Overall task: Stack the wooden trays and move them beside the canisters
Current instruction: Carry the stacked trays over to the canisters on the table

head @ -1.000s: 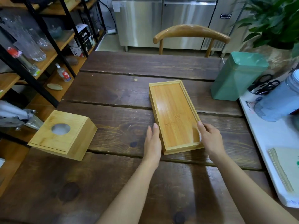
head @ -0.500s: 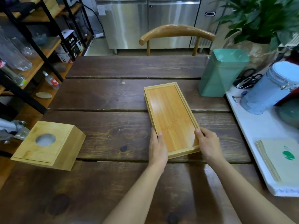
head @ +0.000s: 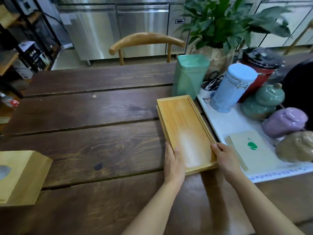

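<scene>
The stacked wooden trays lie lengthwise on the dark wooden table, a lower tray's edge showing along the left side. My left hand grips the near left corner and my right hand grips the near right corner. The stack's far end sits just in front of the green canister, and its right side runs along the white mat that holds the blue canister and ceramic jars.
A wooden tissue box stands at the table's left edge. On the mat are a teal jar, a purple jar, a tan jar, scissors and a paper packet. A chair and a plant stand behind.
Both hands have carried the trays rightward across the table, from its middle to a spot against the white mat and in front of the green canister. The grip stays at the near corners.
</scene>
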Motion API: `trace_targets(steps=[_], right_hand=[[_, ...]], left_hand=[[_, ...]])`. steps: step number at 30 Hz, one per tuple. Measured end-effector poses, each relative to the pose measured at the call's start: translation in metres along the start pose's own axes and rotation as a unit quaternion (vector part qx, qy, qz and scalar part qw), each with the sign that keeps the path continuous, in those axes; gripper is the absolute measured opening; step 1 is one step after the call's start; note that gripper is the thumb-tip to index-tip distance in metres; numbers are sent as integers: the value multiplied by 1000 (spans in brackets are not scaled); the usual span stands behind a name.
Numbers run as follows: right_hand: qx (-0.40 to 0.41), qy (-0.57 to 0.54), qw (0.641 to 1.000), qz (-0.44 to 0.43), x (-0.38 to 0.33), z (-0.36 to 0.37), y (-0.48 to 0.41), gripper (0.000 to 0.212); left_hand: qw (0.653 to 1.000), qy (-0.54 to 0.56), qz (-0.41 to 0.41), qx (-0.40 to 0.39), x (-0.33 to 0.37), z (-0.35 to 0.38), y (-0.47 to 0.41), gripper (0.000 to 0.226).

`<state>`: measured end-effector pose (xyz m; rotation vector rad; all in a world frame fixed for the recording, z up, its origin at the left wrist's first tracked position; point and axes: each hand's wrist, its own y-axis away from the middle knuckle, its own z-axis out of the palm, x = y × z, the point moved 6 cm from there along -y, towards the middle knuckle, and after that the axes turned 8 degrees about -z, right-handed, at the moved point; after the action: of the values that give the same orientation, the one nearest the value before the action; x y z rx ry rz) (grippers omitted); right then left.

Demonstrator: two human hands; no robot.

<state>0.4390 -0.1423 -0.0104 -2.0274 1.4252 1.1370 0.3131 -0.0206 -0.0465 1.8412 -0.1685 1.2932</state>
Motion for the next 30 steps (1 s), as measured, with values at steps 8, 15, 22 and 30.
trace_targets(steps=[8,15,22,30], right_hand=[[16,-25,999,12,16,-27,-4,30],[30,33,998,-53,3,-36,6,25],[19,6,999,-44,19,-47,8,36],[29,-43,998,-38,26,-29,3,44]], left_hand=[[1000,5,-4,-20,5,30,6,55],[999,41,-28,-23,9,25,1,58],[998,58,-13,-24,35,21,-48,63],[993,112,-12,-23,34,42,-70,59]])
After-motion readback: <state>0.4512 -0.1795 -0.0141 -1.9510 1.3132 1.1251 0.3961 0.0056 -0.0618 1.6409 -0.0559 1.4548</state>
